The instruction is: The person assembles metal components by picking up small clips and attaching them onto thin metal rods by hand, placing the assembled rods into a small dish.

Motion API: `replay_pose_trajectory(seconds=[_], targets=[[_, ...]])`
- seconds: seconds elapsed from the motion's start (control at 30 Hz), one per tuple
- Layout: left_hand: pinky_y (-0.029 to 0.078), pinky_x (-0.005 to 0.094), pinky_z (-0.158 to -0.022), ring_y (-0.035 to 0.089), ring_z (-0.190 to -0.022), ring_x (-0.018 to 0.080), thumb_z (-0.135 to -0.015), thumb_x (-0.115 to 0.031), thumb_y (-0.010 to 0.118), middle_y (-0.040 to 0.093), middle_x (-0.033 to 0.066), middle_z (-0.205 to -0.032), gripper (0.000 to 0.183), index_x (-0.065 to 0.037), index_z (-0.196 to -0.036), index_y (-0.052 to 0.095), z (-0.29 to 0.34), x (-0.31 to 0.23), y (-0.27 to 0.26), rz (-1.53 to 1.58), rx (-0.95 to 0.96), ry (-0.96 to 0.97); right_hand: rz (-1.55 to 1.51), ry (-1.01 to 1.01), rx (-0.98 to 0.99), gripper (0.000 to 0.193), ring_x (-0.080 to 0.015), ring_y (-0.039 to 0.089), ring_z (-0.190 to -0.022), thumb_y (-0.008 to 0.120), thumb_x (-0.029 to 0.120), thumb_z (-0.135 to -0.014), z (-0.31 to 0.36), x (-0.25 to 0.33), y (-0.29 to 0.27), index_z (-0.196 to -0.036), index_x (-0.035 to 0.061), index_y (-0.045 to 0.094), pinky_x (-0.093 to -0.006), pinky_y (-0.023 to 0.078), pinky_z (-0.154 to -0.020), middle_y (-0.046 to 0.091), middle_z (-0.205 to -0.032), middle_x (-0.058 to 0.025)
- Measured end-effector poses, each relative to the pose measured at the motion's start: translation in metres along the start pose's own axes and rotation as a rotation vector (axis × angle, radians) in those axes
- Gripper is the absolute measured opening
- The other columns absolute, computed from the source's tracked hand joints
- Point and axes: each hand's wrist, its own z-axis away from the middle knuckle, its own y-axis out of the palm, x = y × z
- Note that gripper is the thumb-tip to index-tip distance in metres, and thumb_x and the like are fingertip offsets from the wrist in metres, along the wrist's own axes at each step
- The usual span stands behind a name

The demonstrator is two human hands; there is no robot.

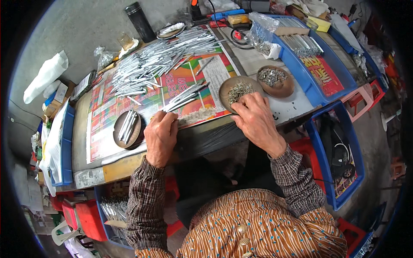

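Note:
My left hand (161, 136) is at the table's front edge with its fingers curled closed; what they hold, if anything, is hidden. Beside it on the left stands a round brown dish (138, 138) with several slim silver rods (127, 127) in it. Just beyond that hand, a small bunch of the same rods (185, 98) lies on the printed sheet. My right hand (257, 121) dips its pinched fingertips into a brown bowl (225, 92) of tiny brassy metal pieces (240, 91). Whatever is between those fingertips is too small to make out.
A large heap of silver rods (146, 64) covers the sheet's far part. Right of my right hand sits a second brown bowl (284, 89) of small metal parts. Blue trays (312, 92) stand at the right. A black flask (140, 22) stands at the back.

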Motion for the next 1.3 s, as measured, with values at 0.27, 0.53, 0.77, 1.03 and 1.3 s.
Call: replay_pose_trajectory(seconds=[0.27, 0.53, 0.77, 1.03, 1.3], targets=[[0.047, 0.0422, -0.066, 0.059, -0.076, 0.0339, -0.078, -0.007, 0.063, 0.056, 0.0131, -0.080, 0.005, -0.005, -0.082, 0.060, -0.025, 0.007, 0.017, -0.058, 0.011, 0.072, -0.002, -0.040, 0.008, 0.030, -0.0254, 0.051, -0.096, 0.074, 0.011, -0.070, -0.001, -0.003, 0.000, -0.099, 0.0060, 0.064, -0.0392, 0.039, -0.083, 0.057, -0.095, -0.0058], [0.047, 0.0410, -0.065, 0.060, -0.076, 0.0331, -0.080, -0.005, 0.064, 0.059, 0.0131, -0.083, 0.006, -0.002, -0.084, 0.062, -0.029, 0.008, 0.022, -0.079, 0.057, 0.042, -0.032, -0.012, -0.042, 0.032, -0.0252, 0.050, -0.096, 0.073, 0.013, -0.072, 0.004, -0.009, -0.002, -0.101, 0.0068, 0.062, -0.0409, 0.038, -0.080, 0.057, -0.095, -0.0055], [0.046, 0.0411, -0.065, 0.059, -0.075, 0.0330, -0.081, -0.006, 0.063, 0.058, 0.0131, -0.084, 0.005, -0.002, -0.084, 0.062, -0.029, 0.009, 0.023, -0.086, 0.057, 0.059, -0.029, -0.029, -0.023, 0.029, -0.0243, 0.050, -0.095, 0.072, 0.012, -0.073, 0.002, -0.006, -0.003, -0.100, 0.0068, 0.063, -0.0395, 0.038, -0.080, 0.056, -0.093, -0.0052], [0.046, 0.0449, -0.059, 0.058, -0.071, 0.0352, -0.081, -0.009, 0.062, 0.054, 0.0136, -0.080, 0.009, -0.005, -0.084, 0.054, -0.026, 0.010, 0.030, -0.076, 0.079, 0.102, -0.027, -0.023, 0.009, 0.026, -0.0251, 0.051, -0.096, 0.072, 0.007, -0.071, 0.000, -0.005, -0.005, -0.095, 0.0060, 0.064, -0.0389, 0.039, -0.083, 0.058, -0.096, -0.0051], [0.046, 0.0438, -0.058, 0.060, -0.067, 0.0350, -0.083, -0.006, 0.061, 0.057, 0.0145, -0.073, 0.009, -0.005, -0.085, 0.052, -0.019, -0.001, 0.017, -0.013, 0.007, 0.101, -0.162, -0.012, -0.092, 0.018, -0.0262, 0.052, -0.090, 0.070, 0.008, -0.071, 0.001, -0.012, 0.005, -0.086, 0.0062, 0.061, -0.0395, 0.039, -0.079, 0.057, -0.087, -0.0065]])
